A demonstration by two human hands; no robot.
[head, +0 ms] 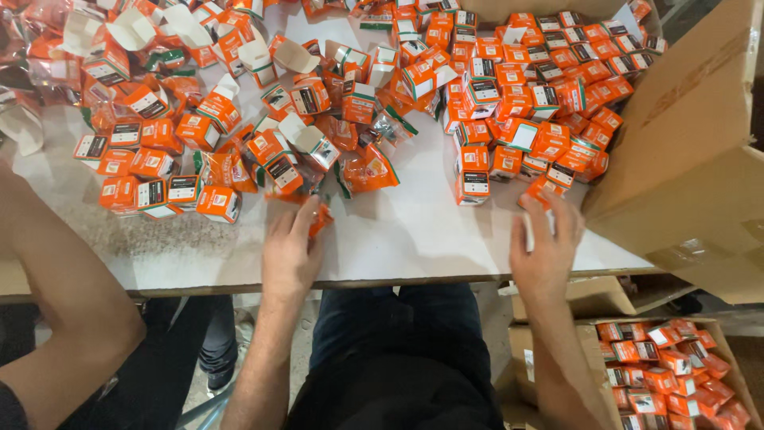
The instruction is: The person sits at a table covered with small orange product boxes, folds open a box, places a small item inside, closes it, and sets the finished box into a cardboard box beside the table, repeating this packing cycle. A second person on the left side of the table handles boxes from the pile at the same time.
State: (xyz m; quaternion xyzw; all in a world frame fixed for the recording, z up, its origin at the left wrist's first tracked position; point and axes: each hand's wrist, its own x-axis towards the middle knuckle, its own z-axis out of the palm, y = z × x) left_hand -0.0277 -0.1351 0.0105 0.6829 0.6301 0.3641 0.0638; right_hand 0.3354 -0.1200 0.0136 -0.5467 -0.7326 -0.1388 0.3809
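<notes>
Left hand (290,253): fingers curled over a small orange packet (320,218) on the counter (414,231)
Right hand (546,247): fingers closed round a white-and-orange box (532,227), near the big carton (692,159)

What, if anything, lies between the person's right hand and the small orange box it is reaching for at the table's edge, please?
Nothing visible does. The right hand already has its fingers on the small orange box at the near fringe of the heap. Only bare white table lies beside it. The large cardboard box stands off to the right, clear of the hand.
</notes>
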